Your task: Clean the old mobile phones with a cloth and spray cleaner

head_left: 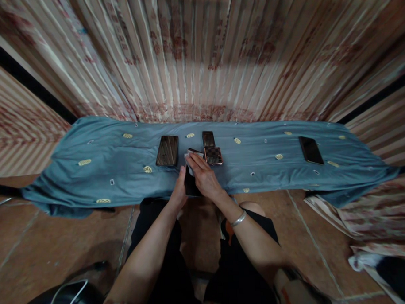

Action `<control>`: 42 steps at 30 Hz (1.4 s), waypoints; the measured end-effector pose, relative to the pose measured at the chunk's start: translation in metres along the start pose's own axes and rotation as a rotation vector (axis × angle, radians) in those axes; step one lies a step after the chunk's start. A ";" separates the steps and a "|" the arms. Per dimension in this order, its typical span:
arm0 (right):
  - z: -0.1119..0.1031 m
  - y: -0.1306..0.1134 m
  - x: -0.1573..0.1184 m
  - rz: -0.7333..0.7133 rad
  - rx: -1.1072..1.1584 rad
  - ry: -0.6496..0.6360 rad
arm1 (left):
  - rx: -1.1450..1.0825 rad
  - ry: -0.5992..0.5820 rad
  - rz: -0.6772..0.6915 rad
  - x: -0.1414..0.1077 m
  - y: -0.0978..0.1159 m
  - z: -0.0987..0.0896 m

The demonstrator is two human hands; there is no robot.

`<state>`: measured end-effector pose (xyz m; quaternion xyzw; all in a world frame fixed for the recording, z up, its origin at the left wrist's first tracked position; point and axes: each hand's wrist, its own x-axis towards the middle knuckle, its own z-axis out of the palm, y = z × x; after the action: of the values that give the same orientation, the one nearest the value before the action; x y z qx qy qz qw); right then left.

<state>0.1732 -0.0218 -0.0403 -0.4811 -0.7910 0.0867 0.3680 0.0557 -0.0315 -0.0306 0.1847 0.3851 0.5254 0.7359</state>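
At the front edge of the cloth-covered table, my left hand (pixel 180 188) grips a dark flat device (pixel 191 184) by its left side. My right hand (pixel 205 176) lies over the same device, its fingers pressed together on a pale cloth (pixel 189 167) against the upper part. A silver bracelet is on my right wrist. Just beyond my right hand are a small checkered item (pixel 213 155) and a small dark item (pixel 208 139), touching or nearly so. Left of my hands a dark tablet-like device (pixel 167 150) lies flat.
A black phone-like device (pixel 311 150) lies on the right part of the blue patterned cloth (pixel 259 167). Pleated curtains (pixel 186 59) hang behind and at both sides, with dark poles at the table's ends. A dark round object with a white cable (pixel 70 298) is at lower left.
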 end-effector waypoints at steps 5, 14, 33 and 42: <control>0.000 0.005 0.009 0.020 -0.027 0.010 | 0.011 -0.044 0.012 0.000 -0.001 0.000; 0.001 0.013 0.006 0.037 -0.013 0.024 | -0.050 -0.084 -0.022 -0.003 0.008 -0.001; 0.008 0.005 -0.004 0.011 0.043 0.024 | -0.067 -0.094 -0.016 -0.004 0.019 -0.001; 0.007 0.011 0.000 0.052 0.048 0.059 | -0.063 -0.115 -0.058 -0.005 0.019 0.000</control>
<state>0.1761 -0.0139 -0.0508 -0.4948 -0.7647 0.1012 0.4002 0.0427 -0.0292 -0.0161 0.1803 0.3305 0.5043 0.7771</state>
